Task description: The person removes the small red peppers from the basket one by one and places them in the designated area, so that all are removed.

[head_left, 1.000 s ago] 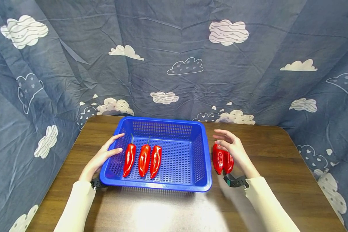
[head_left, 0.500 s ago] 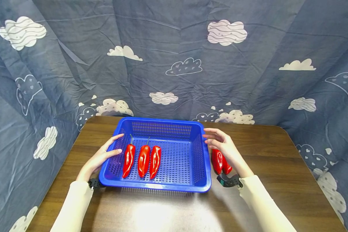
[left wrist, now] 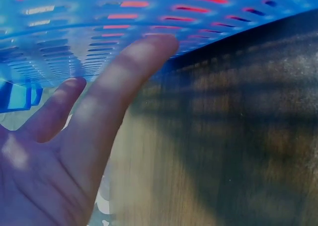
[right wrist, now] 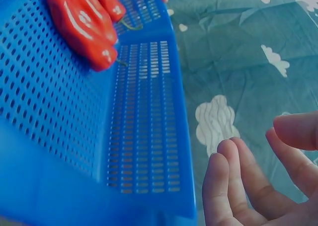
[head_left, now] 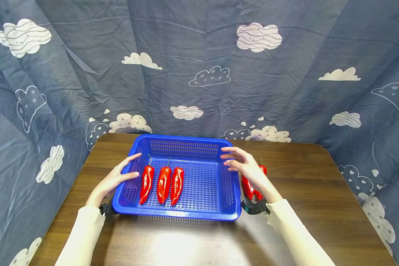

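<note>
A blue plastic basket (head_left: 176,213) stands on the table with three red peppers in a row at its left side; the middle pepper (head_left: 164,185) lies between two others. My left hand (head_left: 114,177) is at the basket's left rim, thumb and fingers spread and nearly straight. In the left wrist view its fingers overlap the perforated blue wall. My right hand (head_left: 251,171) is over the right rim with relaxed, slightly bent fingers and nothing between them. Red peppers (head_left: 247,188) on the table to the basket's right are partly hidden beneath that hand and wrist.
The brown wooden table (head_left: 302,184) extends to the right of the basket and in front of it. A dark blue curtain (head_left: 199,55) with cloud prints hangs behind the table and along both sides. Black wrist straps (head_left: 252,207) are on both wrists.
My right hand has moved left from above the peppers on the table to over the basket's right rim, holding nothing. The left hand stays at the left rim.
</note>
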Demonstrator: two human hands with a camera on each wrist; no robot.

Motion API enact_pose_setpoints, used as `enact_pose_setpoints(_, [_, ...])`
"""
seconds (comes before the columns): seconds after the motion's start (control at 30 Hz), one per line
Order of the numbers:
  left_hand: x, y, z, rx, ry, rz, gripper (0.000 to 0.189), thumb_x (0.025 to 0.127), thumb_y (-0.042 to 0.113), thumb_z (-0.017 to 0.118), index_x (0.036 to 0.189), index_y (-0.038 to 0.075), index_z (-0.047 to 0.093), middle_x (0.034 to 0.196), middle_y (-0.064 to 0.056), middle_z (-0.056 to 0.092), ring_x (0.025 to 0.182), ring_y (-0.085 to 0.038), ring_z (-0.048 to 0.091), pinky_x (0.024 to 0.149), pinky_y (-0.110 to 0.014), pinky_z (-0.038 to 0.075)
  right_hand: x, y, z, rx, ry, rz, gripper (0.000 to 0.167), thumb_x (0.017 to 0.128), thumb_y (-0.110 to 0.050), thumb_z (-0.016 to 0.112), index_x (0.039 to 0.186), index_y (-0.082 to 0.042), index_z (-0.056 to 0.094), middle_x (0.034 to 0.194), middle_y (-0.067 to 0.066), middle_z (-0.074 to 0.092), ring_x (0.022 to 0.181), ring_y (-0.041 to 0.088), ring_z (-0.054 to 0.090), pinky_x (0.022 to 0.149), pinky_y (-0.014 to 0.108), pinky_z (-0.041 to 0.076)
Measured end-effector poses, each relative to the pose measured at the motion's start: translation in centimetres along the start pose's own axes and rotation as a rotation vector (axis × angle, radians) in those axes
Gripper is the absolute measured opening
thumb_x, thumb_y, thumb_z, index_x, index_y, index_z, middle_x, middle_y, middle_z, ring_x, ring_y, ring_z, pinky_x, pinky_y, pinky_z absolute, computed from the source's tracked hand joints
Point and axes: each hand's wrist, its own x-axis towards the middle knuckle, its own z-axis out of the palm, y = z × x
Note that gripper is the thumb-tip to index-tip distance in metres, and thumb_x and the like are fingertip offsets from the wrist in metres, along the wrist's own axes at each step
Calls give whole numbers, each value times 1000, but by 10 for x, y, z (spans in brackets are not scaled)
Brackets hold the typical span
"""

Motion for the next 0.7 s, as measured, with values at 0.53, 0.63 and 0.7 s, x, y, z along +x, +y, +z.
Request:
enact_pose_setpoints(0.53, [2, 5, -2, 44, -5, -31, 71, 93, 7, 59, 152, 15, 20, 146, -32, 24, 120, -53, 41, 80, -53, 52, 8, -13, 28, -11, -109, -16, 42, 92, -3, 57, 133, 3, 50, 123, 22, 58, 100, 27, 62, 86, 48, 51])
enact_pose_setpoints(0.63, [3, 4, -2, 48, -5, -33, 71, 94, 8, 58, 152, 15, 20, 146, -31, 24, 120, -53, 40, 81, -52, 52, 10, -13, 33, -14, -124, -18, 41, 92, 0, 55, 132, 4, 50, 122, 23, 59, 100, 27, 62, 87, 52, 49])
enact_pose_setpoints(0.7, [3, 4, -1, 44, -7, -32, 71, 94, 7, 58, 153, 15, 19, 146, -32, 24, 121, -53, 40, 82, -52, 51, 11, -14, 37, -8, -135, -15, 41, 92, 1, 55, 132, 4, 50, 122, 24, 58, 100, 28, 62, 88, 56, 47])
